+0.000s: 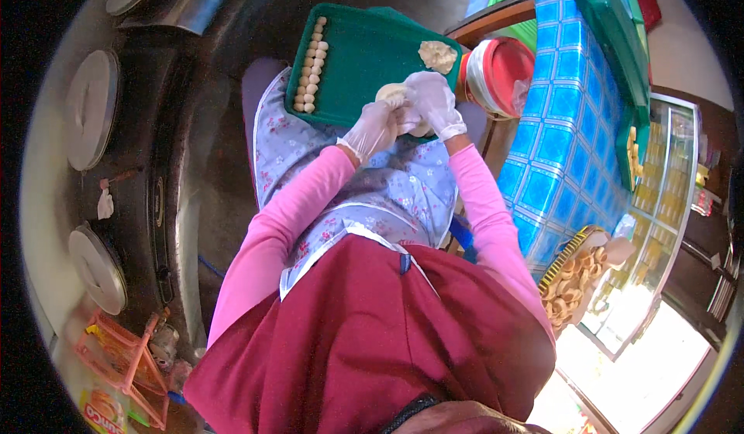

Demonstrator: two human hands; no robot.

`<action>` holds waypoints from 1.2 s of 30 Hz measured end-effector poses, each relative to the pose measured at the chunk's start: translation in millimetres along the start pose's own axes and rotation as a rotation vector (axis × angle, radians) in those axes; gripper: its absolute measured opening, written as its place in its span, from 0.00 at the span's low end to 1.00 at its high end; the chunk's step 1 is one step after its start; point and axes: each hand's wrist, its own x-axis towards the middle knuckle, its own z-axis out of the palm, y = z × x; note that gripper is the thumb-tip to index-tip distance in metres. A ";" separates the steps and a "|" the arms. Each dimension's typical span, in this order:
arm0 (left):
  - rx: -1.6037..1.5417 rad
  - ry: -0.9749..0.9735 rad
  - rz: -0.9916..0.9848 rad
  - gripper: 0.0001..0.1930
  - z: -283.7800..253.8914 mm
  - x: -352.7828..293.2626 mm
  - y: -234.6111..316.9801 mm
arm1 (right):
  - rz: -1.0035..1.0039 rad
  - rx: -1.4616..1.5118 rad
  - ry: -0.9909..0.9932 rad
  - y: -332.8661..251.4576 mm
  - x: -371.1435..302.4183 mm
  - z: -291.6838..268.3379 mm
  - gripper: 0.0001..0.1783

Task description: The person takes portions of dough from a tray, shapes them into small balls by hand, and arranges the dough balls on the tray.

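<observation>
A green tray (360, 54) rests on my lap, over a flowered apron. Small pale dough balls (312, 68) stand in two close rows along its left side. At its right end lies a rough lump of dough (439, 56). Over the near right edge of the tray my hands meet, both in thin white gloves. My left hand (373, 129) is closed on a piece of dough (390, 91) that shows above the fingers. My right hand (434, 102) is closed against the same piece, its fingertips partly hidden. Beneath them another pale bit shows, too small to make out.
Right of the tray stands a tub with a red lid (511, 76). Beyond it is a table with a blue checked cloth (542, 147), and a basket of ring-shaped pieces (573, 283). On the left are round pale lids (93, 108) and an orange plastic rack (124, 360).
</observation>
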 end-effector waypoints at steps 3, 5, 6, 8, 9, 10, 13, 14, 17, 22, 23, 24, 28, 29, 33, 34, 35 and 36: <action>-0.146 -0.093 -0.019 0.11 4.3 27.3 -7.6 | 0.156 0.239 0.083 9.1 -18.8 -1.7 0.04; -0.176 0.106 -0.095 0.10 32.4 20.3 -9.3 | 0.627 1.110 0.164 14.1 -46.2 2.6 0.03; -0.186 0.117 -0.074 0.10 15.9 29.0 -7.9 | 0.654 1.396 0.037 0.7 -44.9 -10.0 0.03; -0.238 0.141 0.017 0.09 -29.9 60.9 -9.3 | 0.602 1.558 0.012 -30.6 -38.0 -25.5 0.03; -0.229 0.138 -0.009 0.09 -19.4 56.6 -13.3 | 0.609 1.698 0.055 -28.7 -47.6 -28.4 0.02; -0.170 0.084 -0.014 0.08 5.0 41.9 -13.5 | 0.670 1.755 0.118 -22.0 -60.3 -32.4 0.05; -0.100 0.040 0.048 0.09 10.0 29.3 -6.6 | 0.603 2.003 0.157 -21.7 -65.3 -37.7 0.10; -0.081 0.040 0.078 0.09 5.4 29.9 -4.8 | 0.595 2.008 0.146 -25.7 -66.8 -37.7 0.10; -0.161 -0.101 0.075 0.07 6.1 17.7 -1.6 | 0.505 2.200 0.259 -31.1 -75.3 -41.8 0.08; -0.018 -0.054 0.006 0.13 26.0 -29.3 6.3 | 0.485 1.959 0.540 -32.8 -63.8 -45.9 0.13; 0.096 -0.115 -0.017 0.19 26.8 -35.8 5.3 | 0.553 1.735 0.614 -32.9 -60.7 -41.7 0.14; 0.037 -0.138 0.044 0.18 40.6 -47.2 3.3 | 0.556 1.715 0.661 -34.5 -58.2 -37.4 0.15; -0.097 -0.118 0.271 0.16 37.2 -29.2 4.6 | 0.602 1.211 0.475 -44.3 -55.4 -29.4 0.13; -0.102 -0.116 0.280 0.16 29.2 -25.0 5.2 | 0.593 1.213 0.468 -45.8 -52.0 -29.4 0.13; 0.033 -0.029 0.296 0.16 27.2 -27.5 15.6 | 0.179 0.635 0.409 -30.5 -44.0 -26.6 0.11; 0.074 0.015 0.319 0.16 24.3 -27.0 18.7 | 0.225 0.875 0.425 -24.2 -38.3 -25.2 0.11; 0.071 0.019 0.324 0.16 20.3 -27.5 22.0 | 0.269 1.117 0.434 -18.2 -30.5 -23.2 0.11; 0.012 0.019 0.367 0.17 19.2 -31.6 26.8 | 0.354 0.843 0.437 -9.2 -20.6 -16.4 0.13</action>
